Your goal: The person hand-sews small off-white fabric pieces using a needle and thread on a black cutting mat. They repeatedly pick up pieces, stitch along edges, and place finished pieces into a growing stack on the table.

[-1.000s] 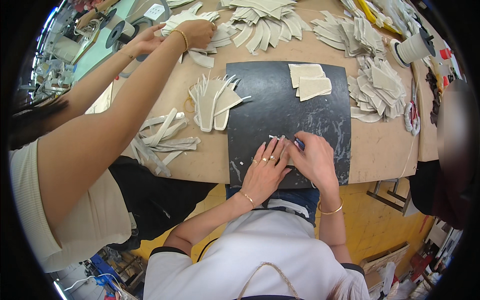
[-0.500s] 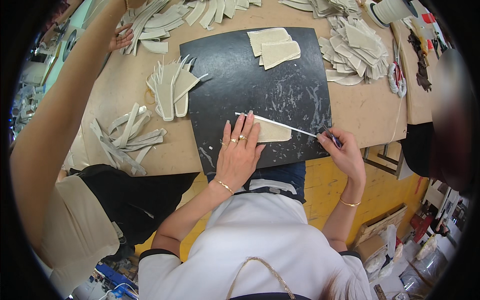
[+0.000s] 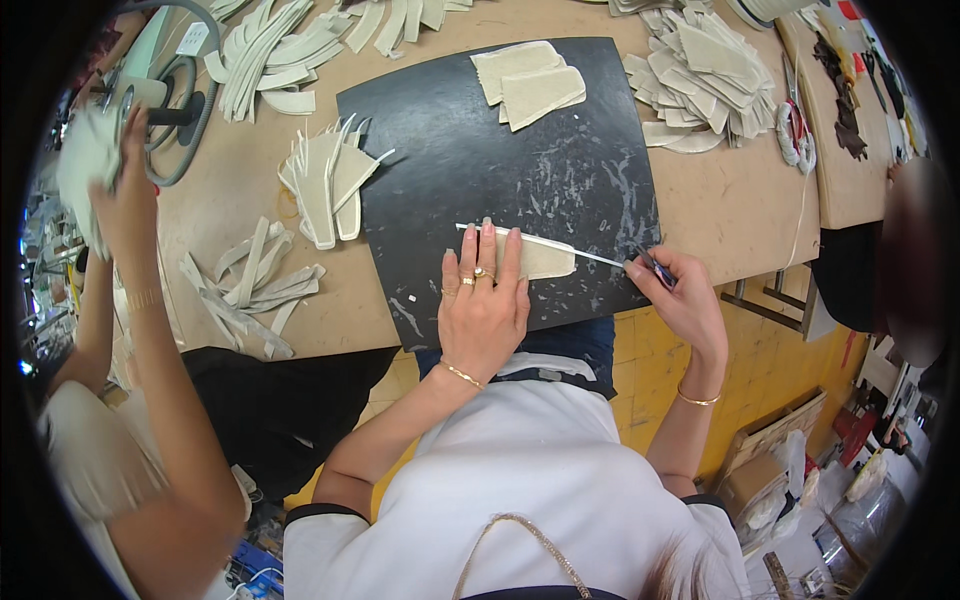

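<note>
My left hand [image 3: 484, 290] lies flat with its fingers stretched over a cream tapered fabric piece [image 3: 545, 261], pressing it onto the black mat [image 3: 430, 150]. A narrow white cord [image 3: 598, 257] runs along the piece's upper edge and out past its right end, pulled straight. My right hand [image 3: 685, 305] is closed, pinching the cord's far end between thumb and finger. Small dark snips [image 3: 657, 268] with a bluish handle stick out of the same hand. Two cream pieces [image 3: 540, 95] lie overlapped at the mat's far side.
Corded pieces [image 3: 325, 190] lie by the mat's left edge, loose strips [image 3: 255, 280] nearer me. Stacks of cream pieces [image 3: 710, 75] stand far right beside scissors [image 3: 795, 135] with wrapped handles. At left, a co-worker's arm [image 3: 165, 330] holds a blurred pale bundle [image 3: 85, 175].
My hands keep nearly the same hold on the piece and cord. The co-worker's arm has drawn back from the far-left stacks toward the left, with a pale bundle in hand.
</note>
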`<state>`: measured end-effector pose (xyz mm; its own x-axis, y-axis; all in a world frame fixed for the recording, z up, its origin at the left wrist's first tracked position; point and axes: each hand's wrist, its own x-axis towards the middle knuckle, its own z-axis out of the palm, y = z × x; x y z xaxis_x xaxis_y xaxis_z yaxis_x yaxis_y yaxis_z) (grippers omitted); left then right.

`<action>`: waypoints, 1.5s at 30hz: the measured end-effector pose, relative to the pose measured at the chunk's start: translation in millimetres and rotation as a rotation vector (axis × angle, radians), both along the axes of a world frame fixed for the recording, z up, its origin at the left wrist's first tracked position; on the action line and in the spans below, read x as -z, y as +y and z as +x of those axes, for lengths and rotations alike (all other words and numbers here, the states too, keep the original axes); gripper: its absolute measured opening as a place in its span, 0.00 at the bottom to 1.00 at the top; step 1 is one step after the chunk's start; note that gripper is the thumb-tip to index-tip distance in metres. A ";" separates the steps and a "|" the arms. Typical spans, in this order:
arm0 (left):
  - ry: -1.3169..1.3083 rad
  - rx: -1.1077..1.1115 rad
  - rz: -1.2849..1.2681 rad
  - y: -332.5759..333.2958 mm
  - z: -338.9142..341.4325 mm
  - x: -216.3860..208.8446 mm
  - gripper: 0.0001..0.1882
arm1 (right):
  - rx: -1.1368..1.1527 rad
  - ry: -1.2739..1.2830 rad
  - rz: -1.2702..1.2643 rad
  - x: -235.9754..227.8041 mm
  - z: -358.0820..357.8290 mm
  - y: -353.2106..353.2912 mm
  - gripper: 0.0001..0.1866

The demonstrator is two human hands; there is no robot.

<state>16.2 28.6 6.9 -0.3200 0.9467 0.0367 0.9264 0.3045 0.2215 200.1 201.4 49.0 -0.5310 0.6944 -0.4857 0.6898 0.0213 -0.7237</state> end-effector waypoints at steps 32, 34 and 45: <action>-0.008 0.204 0.027 14.4 -23.2 -9.3 0.35 | -0.066 0.175 0.555 -8.6 -28.3 -20.5 0.07; -0.025 0.241 0.065 11.0 -26.8 -7.4 0.35 | -0.160 0.192 0.582 -6.6 -31.0 -22.0 0.08; -0.012 0.307 0.093 14.5 -31.6 -3.8 0.34 | -0.457 0.091 0.766 -0.8 -10.1 -52.1 0.21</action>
